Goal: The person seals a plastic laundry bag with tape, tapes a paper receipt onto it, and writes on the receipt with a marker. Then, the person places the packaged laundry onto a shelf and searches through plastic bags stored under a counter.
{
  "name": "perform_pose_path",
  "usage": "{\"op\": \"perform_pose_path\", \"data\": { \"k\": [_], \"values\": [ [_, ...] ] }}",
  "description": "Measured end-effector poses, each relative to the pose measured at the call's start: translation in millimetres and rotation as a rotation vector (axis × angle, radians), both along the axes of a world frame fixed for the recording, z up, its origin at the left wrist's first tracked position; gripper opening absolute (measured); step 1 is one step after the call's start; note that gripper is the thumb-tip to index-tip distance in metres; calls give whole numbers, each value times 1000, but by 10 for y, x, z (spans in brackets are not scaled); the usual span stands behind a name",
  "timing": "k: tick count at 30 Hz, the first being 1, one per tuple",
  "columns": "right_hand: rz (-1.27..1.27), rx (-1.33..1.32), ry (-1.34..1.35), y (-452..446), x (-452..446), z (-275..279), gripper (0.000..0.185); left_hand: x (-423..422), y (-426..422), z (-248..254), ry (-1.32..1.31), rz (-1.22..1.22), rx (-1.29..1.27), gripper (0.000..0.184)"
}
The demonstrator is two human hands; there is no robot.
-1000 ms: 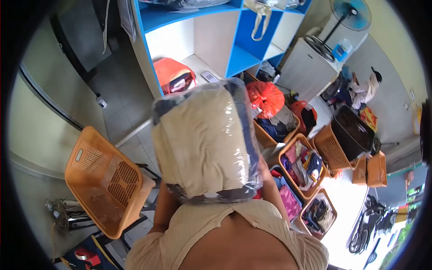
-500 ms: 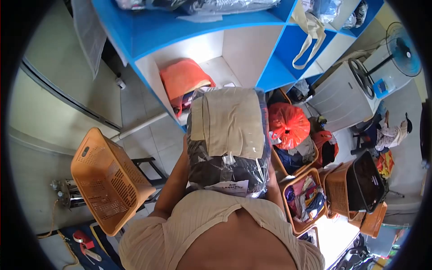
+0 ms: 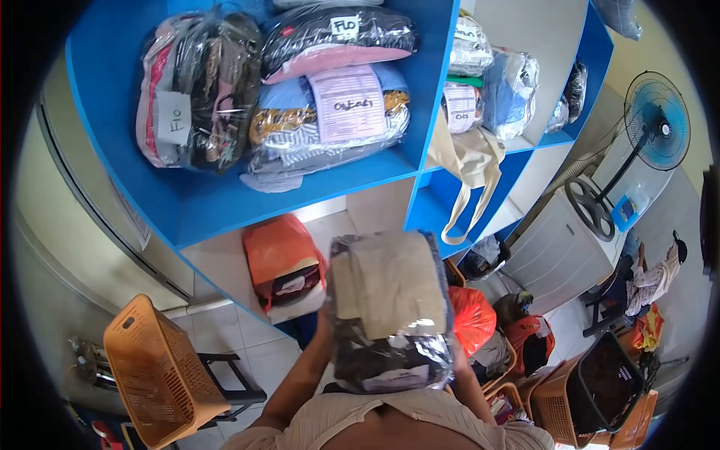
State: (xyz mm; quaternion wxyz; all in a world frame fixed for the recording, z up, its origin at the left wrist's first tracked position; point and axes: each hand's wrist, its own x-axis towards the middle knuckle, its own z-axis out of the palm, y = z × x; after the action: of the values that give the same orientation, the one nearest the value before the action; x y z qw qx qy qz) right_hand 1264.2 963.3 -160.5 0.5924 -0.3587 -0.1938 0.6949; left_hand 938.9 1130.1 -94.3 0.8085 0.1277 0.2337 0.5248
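Note:
A clear plastic pack of folded clothes point(image 3: 386, 300), beige on top and dark below, is held up in front of my chest. My left hand point(image 3: 323, 330) grips its left side and my right hand point(image 3: 457, 358) its right side. Most of the fingers are hidden by the pack. Just beyond and to the left, an orange bag of folded clothes point(image 3: 281, 251) sits in the lower compartment of the blue shelf point(image 3: 300, 199).
Labelled clothes packs point(image 3: 330, 112) fill the upper compartment. A cream tote bag point(image 3: 472, 157) hangs at right. An orange basket point(image 3: 161, 375) stands left, a red plastic bag point(image 3: 471, 319) and more baskets right. A fan point(image 3: 656, 124) and a seated person point(image 3: 656, 277) are farther right.
My view has tilted up, so more of the upper shelf with its labelled packs shows. The held pack is still between both hands, nearer the shelf's lower compartment.

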Motion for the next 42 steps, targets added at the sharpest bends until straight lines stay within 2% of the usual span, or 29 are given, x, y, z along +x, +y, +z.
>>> {"op": "perform_pose_path", "data": {
  "k": [3,5,7,8,10,12,14,17,18,19,21,22,23,24,25,27,28,30,32,33,34,35,36,37,38,39,40,41,42],
  "values": [
    [-125,-56,-41,-136,381,370,54,640,-93,395,234,-109,28,50],
    [-213,-72,-72,-297,579,584,54,1059,-61,539,289,-282,-27,54],
    [-298,-75,-92,-482,712,762,54,1388,-59,444,291,-397,9,65],
    [-337,-70,-100,-560,767,856,54,1505,-86,886,144,-462,33,67],
    [-402,-42,-142,-699,898,1118,53,1868,102,1221,-35,-649,77,69],
    [-452,21,-196,-758,1068,1488,53,2210,162,1712,-41,-664,196,70],
    [-475,134,-254,-607,1284,1960,53,2407,268,2520,-78,-707,132,53],
    [-472,356,-337,-49,1675,2822,53,2835,881,3369,-164,-779,365,53],
    [-456,446,-356,224,1804,3155,53,2896,878,3794,-194,-601,550,51],
    [-431,540,-367,525,1924,3489,53,2884,907,4326,-112,-411,725,51],
    [-357,718,-337,1160,2129,4141,53,2980,1237,5081,-22,-443,530,54],
    [-314,790,-303,1470,2209,4432,53,2994,1240,5384,-13,-339,587,52],
    [-265,858,-268,1790,2268,4712,53,3326,1998,5350,-90,-517,796,64],
    [-214,920,-226,2097,2306,4972,53,3316,2186,5666,-106,-541,916,59],
    [-155,976,-176,2396,2336,5214,53,3234,2049,5886,-118,-538,765,64],
    [-50,1056,-87,2921,2379,5618,53,3277,2548,6383,-16,-152,678,69],
    [3,1082,-44,3149,2409,5786,53,3269,2690,6494,-4,-53,683,70],
    [104,1100,-9,3585,2409,6003,53,3244,2902,6599,18,144,689,71],
    [133,1020,-108,4002,2413,6107,54,3234,2964,6533,79,170,781,68],
    [86,1057,-381,4119,2419,6120,58,3241,3019,6496,113,177,828,68],
    [32,1087,-655,4240,2427,6132,62,3229,2898,6411,84,11,938,64],
    [213,743,-5,4313,2463,6127,64,3376,2746,6317,17,22,1084,67],
    [52,513,-52,4499,2599,6172,63,3521,2732,6291,268,480,1194,70],
    [29,616,-388,4577,2805,6203,63,3629,2804,6222,527,948,1249,74],
    [-189,510,-572,4549,2982,6293,58,3697,3001,6177,494,805,1330,82],
    [-369,616,-1016,4418,3131,6343,47,3865,3117,6157,756,1254,1101,76],
    [-632,584,-1386,4182,3066,6471,38,3839,3077,6168,781,1174,1181,71],
    [-751,672,-1327,3999,3062,6502,33,3821,3032,6144,808,1083,1256,65],
    [-680,841,-1129,3920,3161,6512,33,3901,3189,6118,840,1158,1336,54]
  ]
}}
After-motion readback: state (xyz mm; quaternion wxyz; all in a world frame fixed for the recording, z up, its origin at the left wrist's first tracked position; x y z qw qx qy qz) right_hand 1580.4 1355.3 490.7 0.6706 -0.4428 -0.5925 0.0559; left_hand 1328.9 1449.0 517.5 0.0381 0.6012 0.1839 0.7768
